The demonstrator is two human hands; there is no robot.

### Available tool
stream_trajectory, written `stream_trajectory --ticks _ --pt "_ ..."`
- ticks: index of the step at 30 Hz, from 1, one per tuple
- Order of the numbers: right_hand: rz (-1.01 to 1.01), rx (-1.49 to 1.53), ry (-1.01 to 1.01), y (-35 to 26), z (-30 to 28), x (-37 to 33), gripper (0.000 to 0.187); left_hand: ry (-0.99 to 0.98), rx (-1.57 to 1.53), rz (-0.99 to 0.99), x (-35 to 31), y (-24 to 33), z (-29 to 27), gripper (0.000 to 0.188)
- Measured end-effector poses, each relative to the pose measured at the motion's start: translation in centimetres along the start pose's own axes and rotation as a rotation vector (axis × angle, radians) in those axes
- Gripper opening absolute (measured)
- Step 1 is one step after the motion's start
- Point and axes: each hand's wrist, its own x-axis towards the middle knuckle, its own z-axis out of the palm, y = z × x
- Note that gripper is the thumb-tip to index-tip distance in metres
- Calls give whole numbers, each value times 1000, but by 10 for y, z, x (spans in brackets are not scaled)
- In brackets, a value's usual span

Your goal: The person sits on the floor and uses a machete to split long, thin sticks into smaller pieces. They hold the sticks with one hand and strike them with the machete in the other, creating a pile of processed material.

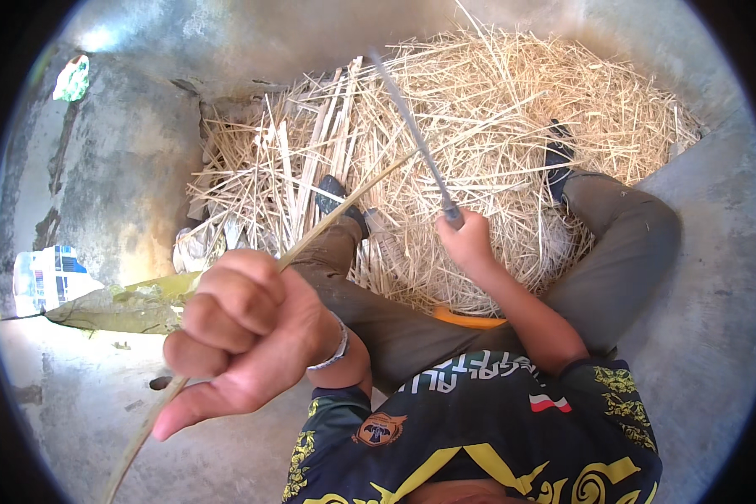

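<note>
My left hand (239, 323) is raised close in front of me, its fingers wrapped round a long, thin, pale bamboo strip (342, 208). One end of the strip hangs below the fist; the other slants up and away to the right. Farther off, my right hand (467, 244) grips a knife (412, 126) by its dark handle, with the long narrow grey blade pointing up and slightly left. The strip's far part meets the blade's lower half in view; whether they touch, I cannot tell.
A big heap of straw-coloured shavings (496, 109) spreads between and beyond my legs, against grey concrete walls. Longer flat slats (323, 139) lie on its left side. My dark shoes (559, 160) rest in it. An orange curved object (470, 318) lies by my lap; a greenish pole (122, 308) lies left.
</note>
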Motion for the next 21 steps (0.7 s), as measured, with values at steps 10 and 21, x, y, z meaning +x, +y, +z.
stream_trajectory --ticks 10,21 --pt "132 -146 22 9 -12 18 20 -33 23 148 5 23 5 63" --pt "-394 -61 -43 -15 19 -33 18 476 310 146 3 3 12 54"
